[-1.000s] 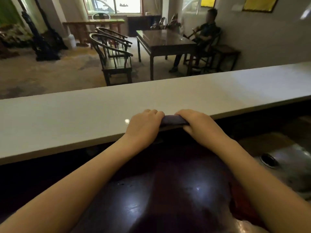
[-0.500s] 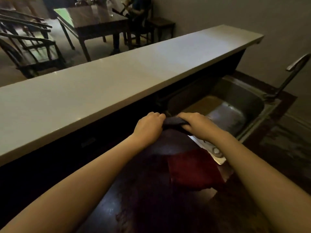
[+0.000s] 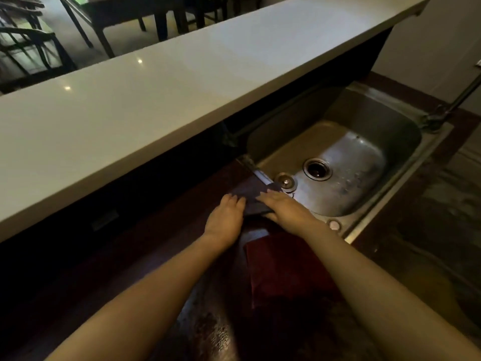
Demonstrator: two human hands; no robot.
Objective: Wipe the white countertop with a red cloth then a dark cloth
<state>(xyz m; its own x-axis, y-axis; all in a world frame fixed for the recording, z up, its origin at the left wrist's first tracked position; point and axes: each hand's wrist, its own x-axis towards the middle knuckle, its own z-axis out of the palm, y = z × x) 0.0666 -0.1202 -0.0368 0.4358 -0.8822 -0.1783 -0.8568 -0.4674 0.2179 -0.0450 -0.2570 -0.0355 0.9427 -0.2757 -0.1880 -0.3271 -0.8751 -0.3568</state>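
Note:
The dark cloth (image 3: 253,198) lies flat on the dark lower counter, right at the left rim of the sink. My left hand (image 3: 226,217) presses on its left side and my right hand (image 3: 282,208) on its right side, fingers flat over it. The red cloth (image 3: 283,272) lies on the same dark counter just behind my hands, under my right forearm, untouched. The white countertop (image 3: 169,92) runs as a long raised ledge above and beyond the hands, bare.
A steel sink (image 3: 346,162) with a drain and a stopper sits right of the cloths; its tap (image 3: 458,100) stands at the far right. Dark wooden chairs (image 3: 28,48) and a table stand beyond the white countertop.
Both hands carried the dark cloth off the white countertop's edge down onto the lower dark counter by the sink. The view swung right and down.

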